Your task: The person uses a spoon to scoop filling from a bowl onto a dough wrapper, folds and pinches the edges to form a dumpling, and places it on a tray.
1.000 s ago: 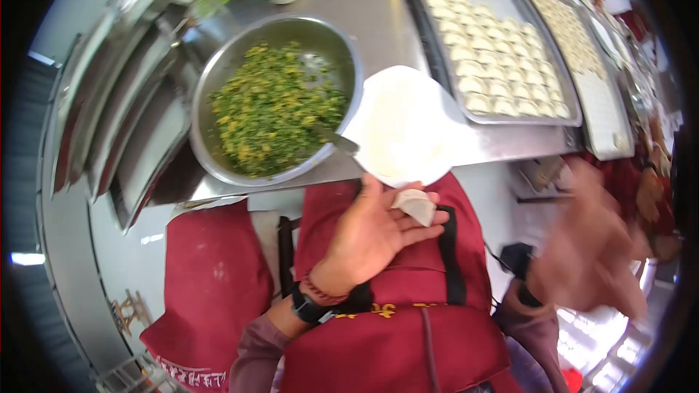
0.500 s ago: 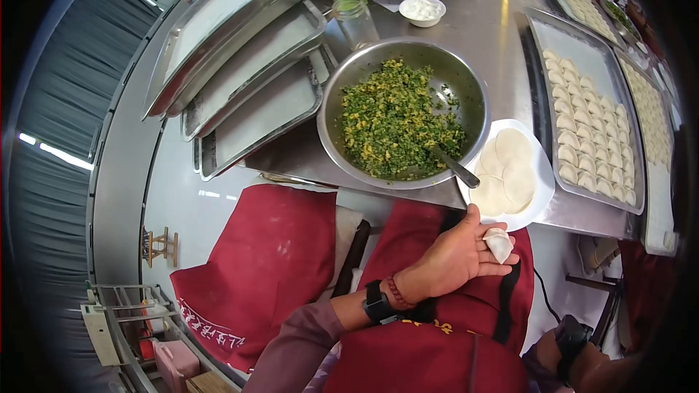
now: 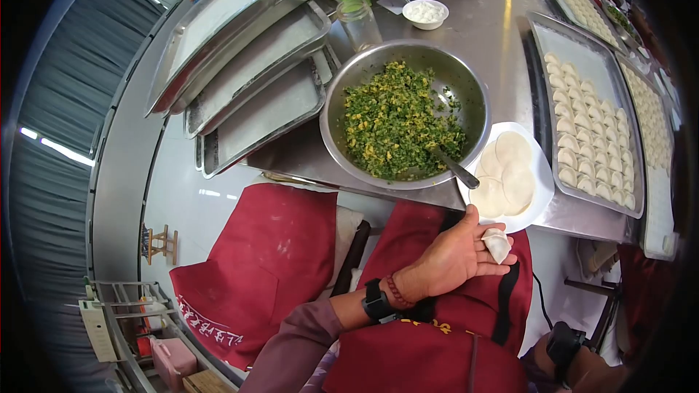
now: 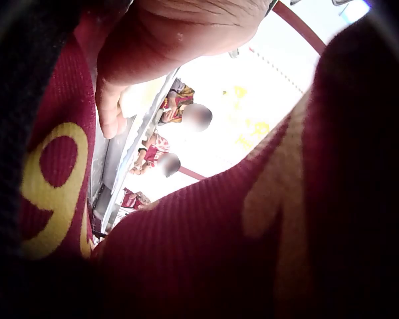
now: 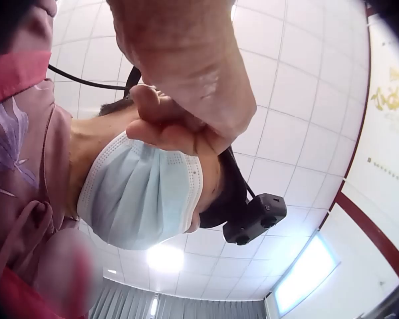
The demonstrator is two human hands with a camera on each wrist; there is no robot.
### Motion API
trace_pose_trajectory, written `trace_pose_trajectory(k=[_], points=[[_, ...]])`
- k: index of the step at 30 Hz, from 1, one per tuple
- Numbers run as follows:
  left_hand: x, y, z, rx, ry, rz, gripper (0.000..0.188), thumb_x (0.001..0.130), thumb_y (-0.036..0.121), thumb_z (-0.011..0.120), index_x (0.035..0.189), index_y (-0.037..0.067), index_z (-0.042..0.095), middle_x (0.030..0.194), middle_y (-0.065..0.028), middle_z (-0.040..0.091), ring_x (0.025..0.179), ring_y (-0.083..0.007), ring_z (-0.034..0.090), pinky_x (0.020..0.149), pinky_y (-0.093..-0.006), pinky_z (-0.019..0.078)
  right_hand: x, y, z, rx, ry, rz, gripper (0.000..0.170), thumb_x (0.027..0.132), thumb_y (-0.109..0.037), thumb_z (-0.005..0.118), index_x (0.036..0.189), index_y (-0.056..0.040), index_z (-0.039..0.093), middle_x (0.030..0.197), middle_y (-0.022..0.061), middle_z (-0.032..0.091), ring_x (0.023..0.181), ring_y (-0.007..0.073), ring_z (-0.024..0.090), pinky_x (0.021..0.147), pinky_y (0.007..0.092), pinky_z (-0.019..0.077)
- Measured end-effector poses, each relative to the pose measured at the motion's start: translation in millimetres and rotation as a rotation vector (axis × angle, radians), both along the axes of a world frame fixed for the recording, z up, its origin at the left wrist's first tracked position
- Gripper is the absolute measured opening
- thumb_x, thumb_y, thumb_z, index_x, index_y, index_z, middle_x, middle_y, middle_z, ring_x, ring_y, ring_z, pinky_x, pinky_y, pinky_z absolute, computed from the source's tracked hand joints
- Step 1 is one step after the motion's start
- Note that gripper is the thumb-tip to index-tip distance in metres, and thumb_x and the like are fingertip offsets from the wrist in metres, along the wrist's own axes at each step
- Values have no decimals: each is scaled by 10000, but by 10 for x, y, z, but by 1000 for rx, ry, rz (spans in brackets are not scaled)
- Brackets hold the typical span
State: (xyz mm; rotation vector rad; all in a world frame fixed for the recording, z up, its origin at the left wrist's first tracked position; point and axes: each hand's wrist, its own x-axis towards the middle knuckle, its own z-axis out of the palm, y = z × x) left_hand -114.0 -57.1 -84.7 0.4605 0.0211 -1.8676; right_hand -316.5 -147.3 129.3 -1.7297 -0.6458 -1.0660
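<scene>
In the head view my left hand (image 3: 455, 256) is palm up, fingers extended, with one folded white dumpling (image 3: 496, 245) resting on them. Just beyond its fingertips, a white plate (image 3: 540, 200) bears several round wrappers (image 3: 518, 188). Beside the plate stands a steel bowl (image 3: 333, 131) of chopped green and yellow filling (image 3: 397, 120), a spoon (image 3: 460, 172) leaning in it. My right hand is low at the right edge there, mostly cut off; in the right wrist view the hand (image 5: 186, 73) has loosely curled fingers, with nothing visible in them.
A tray (image 3: 582, 36) with rows of dumplings (image 3: 593, 135) lies at the right, more trays beyond. Empty steel trays (image 3: 255, 113) overlap at the left. A glass jar (image 3: 359, 25) and a small bowl of white stuff (image 3: 425, 13) stand behind the filling. A masked person (image 5: 143, 193) shows in the right wrist view.
Since one second ago the head view has swung left and the right hand has dropped toward the lower right edge. The dumpling stays on the left fingers.
</scene>
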Motion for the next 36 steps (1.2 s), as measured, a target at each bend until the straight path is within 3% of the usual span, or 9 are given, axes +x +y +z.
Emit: trace_pose_trajectory(k=[20, 30, 31, 34, 36], points=[[-10, 16, -16, 23, -26, 15, 798, 1001, 628, 290, 1449, -33, 315, 1430, -237, 445, 1258, -409, 528, 1092, -536, 414, -119, 16, 6, -15, 53, -52, 144, 877, -139, 590, 736, -168, 584, 604, -12, 637, 536, 87, 547, 502, 259, 414], [-18, 8, -9, 18, -31, 7, 793, 1002, 627, 275, 1450, -27, 311, 1421, -225, 457, 1245, -392, 539, 1084, -527, 427, -175, -46, 76, -139, 12, -56, 194, 859, -151, 610, 671, -177, 566, 582, -10, 630, 517, 88, 525, 466, 265, 378], [-14, 20, -8, 21, -33, 8, 793, 1002, 628, 277, 1449, -26, 313, 1420, -224, 458, 1244, -391, 540, 1084, -525, 428, -124, 27, 6, -65, -34, -95, 247, 842, -168, 623, 620, -193, 518, 544, -27, 603, 480, 79, 477, 455, 272, 352], [-27, 4, -8, 16, -32, -2, 795, 1001, 630, 283, 1447, -27, 316, 1419, -220, 461, 1243, -386, 542, 1082, -520, 430, 44, 63, -58, 236, -124, 297, 188, 773, -203, 658, 631, -214, 535, 587, -50, 618, 461, 90, 382, 453, 277, 335], [-20, 12, -7, 10, -32, -3, 799, 999, 633, 290, 1446, -28, 319, 1418, -218, 461, 1244, -385, 541, 1080, -519, 432, -25, 33, -28, 120, -61, 133, 185, 773, -204, 660, 634, -213, 538, 596, -51, 622, 468, 90, 390, 453, 277, 337]])
